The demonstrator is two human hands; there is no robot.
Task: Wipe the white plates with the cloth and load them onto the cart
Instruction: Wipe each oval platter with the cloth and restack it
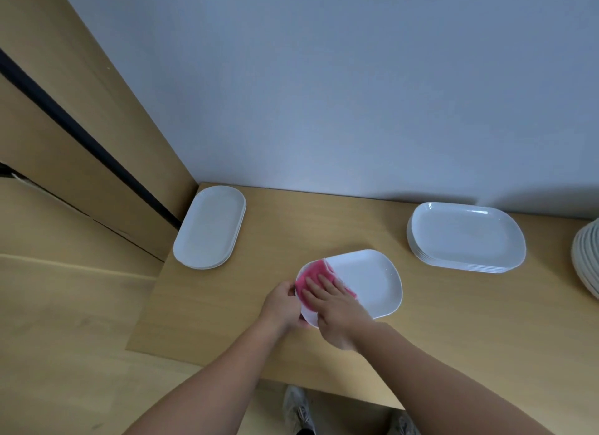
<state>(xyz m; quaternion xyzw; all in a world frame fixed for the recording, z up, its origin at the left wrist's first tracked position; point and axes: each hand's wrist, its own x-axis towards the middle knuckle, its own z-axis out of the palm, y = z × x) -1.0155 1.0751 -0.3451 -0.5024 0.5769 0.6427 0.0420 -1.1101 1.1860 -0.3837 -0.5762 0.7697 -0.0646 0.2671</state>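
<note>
A white rounded plate (369,282) lies on the wooden table (227,311) in front of me. A pink cloth (312,277) covers its left part. My right hand (337,311) lies flat on the cloth, fingers spread and pressing it onto the plate. My left hand (282,305) grips the plate's left rim and steadies it. No cart is in view.
A small stack of white oval plates (209,228) sits at the table's far left corner. A taller stack of white plates (466,237) stands at the back right. Another stack (586,256) is cut off by the right edge. A wall runs behind.
</note>
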